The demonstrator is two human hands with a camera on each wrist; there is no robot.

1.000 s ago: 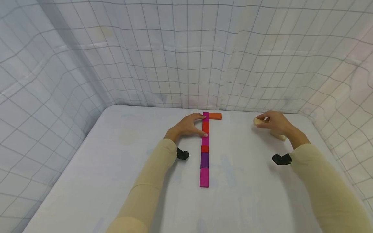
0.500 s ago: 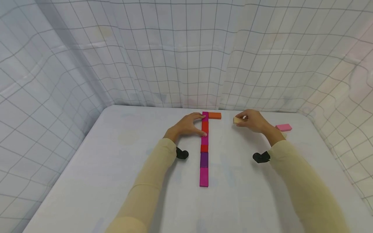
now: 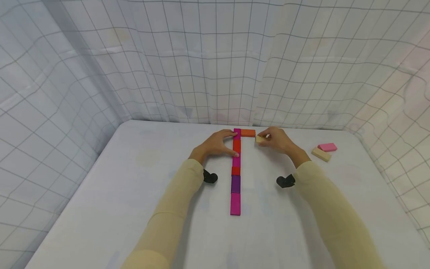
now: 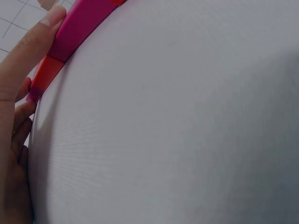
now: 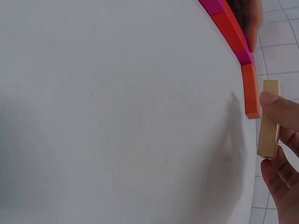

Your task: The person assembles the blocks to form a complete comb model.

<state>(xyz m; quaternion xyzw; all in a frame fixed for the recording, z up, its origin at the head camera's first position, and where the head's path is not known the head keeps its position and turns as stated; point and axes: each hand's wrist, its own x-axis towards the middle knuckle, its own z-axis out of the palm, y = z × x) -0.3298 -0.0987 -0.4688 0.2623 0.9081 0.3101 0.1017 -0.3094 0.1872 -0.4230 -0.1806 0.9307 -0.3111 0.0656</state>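
A straight row of coloured blocks runs toward me on the table: magenta (image 3: pixel 235 204), purple (image 3: pixel 236 184) and red ones. At its far end an orange block (image 3: pixel 248 133) sticks out to the right, forming a corner. My left hand (image 3: pixel 215 145) rests against the row's left side, thumb and fingers spread, tips touching the blocks. My right hand (image 3: pixel 279 141) pinches a plain wooden block (image 5: pixel 268 135) between thumb and fingers. In the right wrist view that block is held off the table, close to the free end of the orange block.
At the right lie a pink block (image 3: pixel 327 147) and another plain wooden block (image 3: pixel 321 154), close together. A white checked cloth (image 3: pixel 215 67) hangs behind the table (image 3: pixel 141 157) and along both sides.
My right hand has carried the plain wooden block leftward from the right side to near the orange block. The pink and second wooden blocks have come into sight. The left hand stays put.
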